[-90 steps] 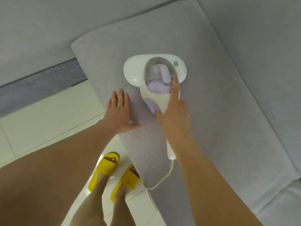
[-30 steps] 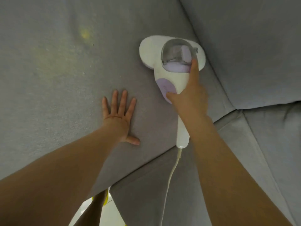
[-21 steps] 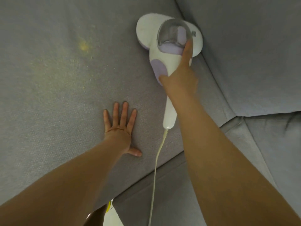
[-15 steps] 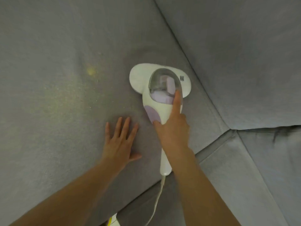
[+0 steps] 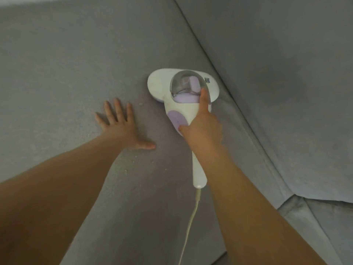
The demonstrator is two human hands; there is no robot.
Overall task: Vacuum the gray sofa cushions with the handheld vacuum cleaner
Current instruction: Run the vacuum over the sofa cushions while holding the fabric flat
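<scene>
A white and lilac handheld vacuum cleaner (image 5: 177,96) with a clear dust cup lies head-down on the gray seat cushion (image 5: 66,73), close to the seam with the back cushion (image 5: 277,64). My right hand (image 5: 202,127) grips its handle, index finger stretched along the body toward the dust cup. My left hand (image 5: 120,125) rests flat on the seat cushion just left of the vacuum, fingers spread. A white cord (image 5: 191,222) trails from the handle's end toward me. A few pale crumbs (image 5: 131,161) lie on the fabric near my left wrist.
A second gray cushion (image 5: 315,226) meets the seat at the lower right, with a fold between them. The back cushion rises along the right side of the vacuum head.
The vacuum was pushed far up the cushion, then pulled back toward me along the seam. My left hand stayed flat on the fabric. The floor and yellow slippers are out of view.
</scene>
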